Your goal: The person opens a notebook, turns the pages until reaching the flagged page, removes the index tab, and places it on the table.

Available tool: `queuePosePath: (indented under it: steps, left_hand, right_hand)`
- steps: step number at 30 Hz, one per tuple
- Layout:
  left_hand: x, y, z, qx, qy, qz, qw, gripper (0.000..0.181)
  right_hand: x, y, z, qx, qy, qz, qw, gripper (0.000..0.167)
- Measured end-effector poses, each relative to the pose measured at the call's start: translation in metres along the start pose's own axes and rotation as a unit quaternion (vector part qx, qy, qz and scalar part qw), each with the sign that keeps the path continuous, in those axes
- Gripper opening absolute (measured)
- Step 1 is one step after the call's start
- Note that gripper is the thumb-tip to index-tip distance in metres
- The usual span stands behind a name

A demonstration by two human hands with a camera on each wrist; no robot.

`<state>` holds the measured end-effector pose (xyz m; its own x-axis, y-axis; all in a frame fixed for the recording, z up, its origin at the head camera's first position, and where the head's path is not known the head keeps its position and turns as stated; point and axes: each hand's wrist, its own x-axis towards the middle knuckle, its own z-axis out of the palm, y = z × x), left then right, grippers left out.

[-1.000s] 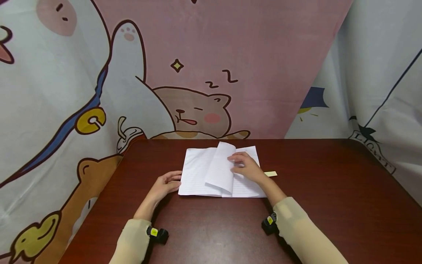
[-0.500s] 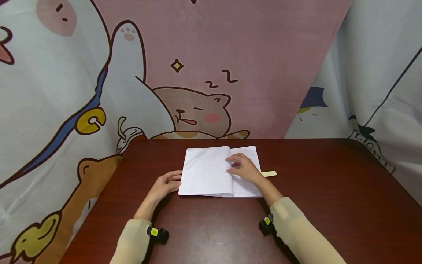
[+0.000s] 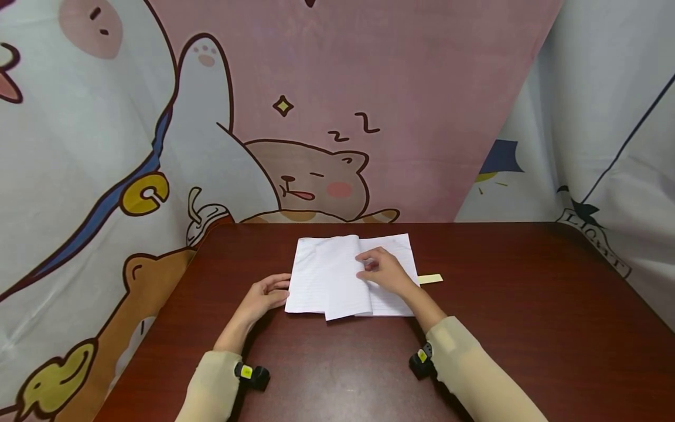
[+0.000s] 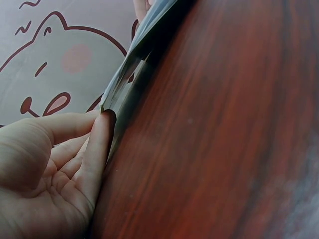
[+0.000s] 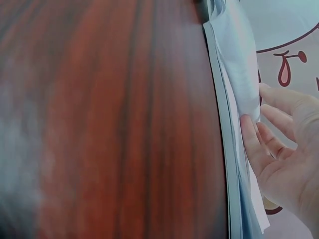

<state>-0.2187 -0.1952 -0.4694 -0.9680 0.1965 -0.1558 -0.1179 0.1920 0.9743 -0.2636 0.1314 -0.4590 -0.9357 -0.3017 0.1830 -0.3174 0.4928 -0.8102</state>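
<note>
An open notebook (image 3: 306, 275) with white lined pages lies on the table. At its left edge my left hand (image 3: 269, 293) pinches the notebook; the left wrist view shows the thumb and a finger meeting at the edge (image 4: 102, 105). A loose, curved page (image 3: 343, 281) lies folded over toward the left half, its lower corner past the near edge. My right hand (image 3: 387, 272) touches this page's rounded fold, thumb and fingers apart. In the right wrist view, the thumb of the right hand (image 5: 284, 144) presses against the curved page (image 5: 241, 64).
A pale yellow strip (image 3: 430, 279) sticks out from the notebook's right side. The dark reddish table (image 3: 348, 369) runs back to a cartoon-printed cloth (image 3: 422, 117). Black wrist cameras (image 3: 258, 378) sit on both wrists.
The raised page has come down toward the left half, and its lower corner now pokes past the near edge. My right hand has shifted left; the left hand has stayed still.
</note>
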Motion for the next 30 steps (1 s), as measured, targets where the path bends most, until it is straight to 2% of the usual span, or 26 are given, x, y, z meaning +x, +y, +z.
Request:
queuePosePath:
  steps: [12, 23, 30]
  left_hand:
    - [-0.002, 0.002, -0.002, 0.003, -0.006, 0.010, 0.9999, 0.049]
    - [-0.003, 0.003, -0.001, 0.000, -0.007, 0.010, 0.9999, 0.049]
    - [-0.002, 0.002, -0.001, 0.003, -0.007, 0.010, 0.9999, 0.049]
  right_hand:
    - [0.000, -0.007, 0.007, 0.006, -0.005, -0.012, 0.9999, 0.030]
    - [0.002, -0.012, 0.016, 0.013, -0.025, -0.033, 0.9991, 0.026]
    - [0.002, -0.013, 0.021, 0.015, -0.036, -0.031, 0.9988, 0.025]
